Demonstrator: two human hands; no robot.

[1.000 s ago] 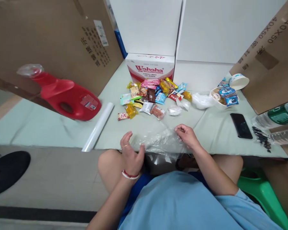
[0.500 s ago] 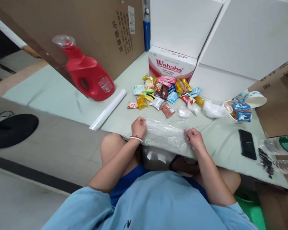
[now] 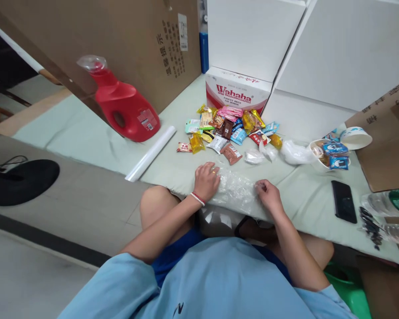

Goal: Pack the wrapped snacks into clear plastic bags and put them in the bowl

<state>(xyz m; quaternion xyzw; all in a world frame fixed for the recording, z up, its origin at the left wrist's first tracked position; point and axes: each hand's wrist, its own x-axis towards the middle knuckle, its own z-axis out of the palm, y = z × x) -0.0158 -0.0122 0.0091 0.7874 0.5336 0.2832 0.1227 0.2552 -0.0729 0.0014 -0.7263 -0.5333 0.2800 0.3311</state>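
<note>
A clear plastic bag lies crumpled on the pale green table at its near edge. My left hand, with a red bracelet at the wrist, rests on the bag's left end with curled fingers pressing it down. My right hand pinches the bag's right end with closed fingers. Just beyond the bag lies a heap of small wrapped snacks.
A red detergent jug lies at the left by a white roll. A Wahaha box stands behind the snacks. A bowl with snack packs, a black phone and bottles sit at the right. Cardboard sheets flank both sides.
My left hand moved right along the bag and pressed down on it, bunching the bag into a shorter heap. My right hand stayed on its end.
</note>
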